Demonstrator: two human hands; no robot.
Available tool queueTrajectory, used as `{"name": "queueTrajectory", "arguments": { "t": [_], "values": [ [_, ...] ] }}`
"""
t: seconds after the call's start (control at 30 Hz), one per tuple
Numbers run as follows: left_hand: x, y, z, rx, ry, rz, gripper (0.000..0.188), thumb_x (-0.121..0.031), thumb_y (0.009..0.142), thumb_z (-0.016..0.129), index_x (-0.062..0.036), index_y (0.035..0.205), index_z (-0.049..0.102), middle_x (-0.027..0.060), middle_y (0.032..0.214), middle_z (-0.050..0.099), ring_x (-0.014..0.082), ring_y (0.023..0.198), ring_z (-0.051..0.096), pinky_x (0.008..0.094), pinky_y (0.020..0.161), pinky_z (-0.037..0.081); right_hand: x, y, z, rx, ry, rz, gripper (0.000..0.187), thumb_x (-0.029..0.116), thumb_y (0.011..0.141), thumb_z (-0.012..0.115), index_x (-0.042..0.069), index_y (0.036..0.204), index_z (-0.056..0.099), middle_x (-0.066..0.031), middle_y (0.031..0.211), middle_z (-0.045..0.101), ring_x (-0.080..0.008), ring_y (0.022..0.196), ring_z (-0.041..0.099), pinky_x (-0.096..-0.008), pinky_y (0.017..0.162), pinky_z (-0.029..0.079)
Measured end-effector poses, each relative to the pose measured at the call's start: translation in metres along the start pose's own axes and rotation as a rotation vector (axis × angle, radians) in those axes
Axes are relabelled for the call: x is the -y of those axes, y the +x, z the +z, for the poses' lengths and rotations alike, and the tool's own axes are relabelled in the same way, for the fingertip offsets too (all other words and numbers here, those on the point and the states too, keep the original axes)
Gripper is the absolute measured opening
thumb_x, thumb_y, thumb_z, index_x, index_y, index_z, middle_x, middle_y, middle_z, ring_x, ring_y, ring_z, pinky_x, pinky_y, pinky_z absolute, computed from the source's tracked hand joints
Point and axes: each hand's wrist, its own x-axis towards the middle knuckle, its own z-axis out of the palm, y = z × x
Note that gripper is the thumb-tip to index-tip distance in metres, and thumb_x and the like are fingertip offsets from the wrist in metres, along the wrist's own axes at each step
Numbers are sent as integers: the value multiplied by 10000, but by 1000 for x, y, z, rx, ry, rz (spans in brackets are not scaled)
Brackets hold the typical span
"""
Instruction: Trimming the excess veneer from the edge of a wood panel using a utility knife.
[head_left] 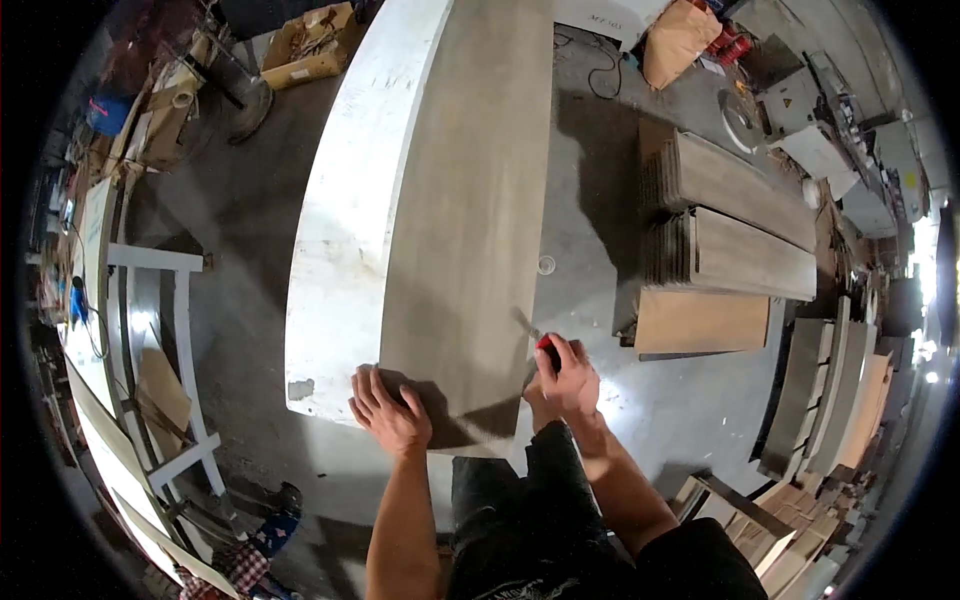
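Board under the hands: long, flat, grey-brown wood-grain board (470, 220), running from the near side to the far side, centre of the room; straight-edged, matt, streaked lengthwise, shadowed at the near end.
Along its left: long white slab (345, 220), scuffed, with a grey patch at its near corner.
Left hand (395, 412): fingers spread and loose, laid at the board's near left corner, clasping nothing.
Right hand (568, 378): fingers clenched round a red-handled tool with a slim blade (540, 338), at the board's right edge; from here I cannot tell whether the blade touches.
Writing: dark marks on a white panel (605, 18), far side; yellow triangular label (788, 102), far right.
Right side: stacked grey-brown flat panels (750, 250) on grey concrete floor (590, 230).
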Motion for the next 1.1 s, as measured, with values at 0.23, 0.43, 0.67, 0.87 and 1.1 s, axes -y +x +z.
{"name": "queueTrajectory", "arguments": {
  "t": [0.23,0.43,0.67,0.87,1.1],
  "values": [
    [11,-1,6,-38,28,25,604,-351,950,495,-45,1469,454,194,1551,416,374,1478,331,566,1227,171,10,77,19,-78,-55,53,272,319,959,663,157,1176,680,-120,1018,681,-374,867,689,-448,732,559],
    [12,2,0,-25,61,13,599,-347,950,494,-46,1467,460,191,1544,428,376,1473,342,556,1226,188,27,93,20,-117,-87,55,274,370,980,624,167,1147,701,-111,1017,695,-366,872,701,-462,740,567],
    [8,1,12,-17,29,13,606,-374,961,466,-73,1487,445,178,1550,421,361,1480,337,562,1231,188,18,232,21,-77,-199,141,401,477,1019,507,177,1199,704,-201,1135,688,-426,1010,682,-528,866,549],
    [6,2,6,-11,35,-11,613,-384,962,466,-72,1489,443,185,1553,417,364,1484,333,570,1231,184,37,303,6,-21,-203,191,408,497,1011,499,206,1223,690,-198,1210,674,-412,1121,655,-519,936,535],
    [8,3,2,-3,22,-38,610,-377,951,467,-57,1470,471,192,1557,419,372,1485,328,571,1230,166,40,357,4,96,-132,235,474,542,1001,478,226,1297,669,-194,1295,640,-390,1239,583,-486,1023,490]
  ]
}}
